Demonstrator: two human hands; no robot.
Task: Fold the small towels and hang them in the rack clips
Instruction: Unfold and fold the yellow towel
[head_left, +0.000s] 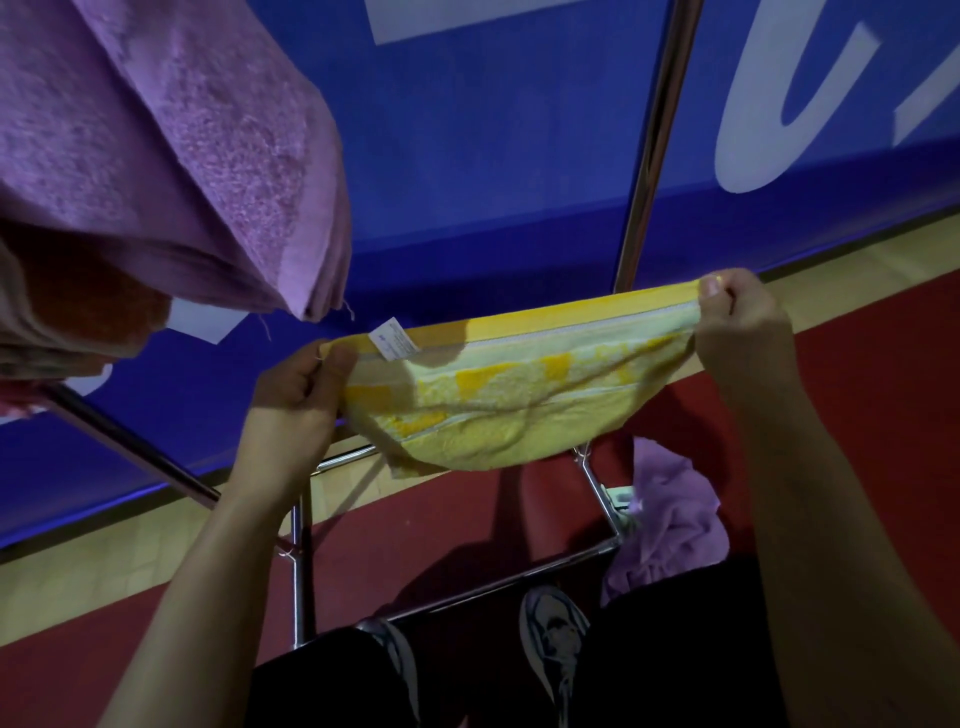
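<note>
Red floor (857, 415) below; left hand (296, 395), right hand (737, 317) stretch yellow towel (519, 395) edge taut

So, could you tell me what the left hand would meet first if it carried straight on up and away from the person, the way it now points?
Probably the blue banner behind the rack. The left hand, which pinches the yellow towel at its corner, has nothing visible between it and the banner, though depth is hard to judge from this single view.

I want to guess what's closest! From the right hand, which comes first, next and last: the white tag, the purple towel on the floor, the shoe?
1. White tag, on the yellow towel's top edge, toward the left hand.
2. Purple towel on the floor, below the right hand.
3. Shoe, lowest, by the rack's bottom bar.
</note>
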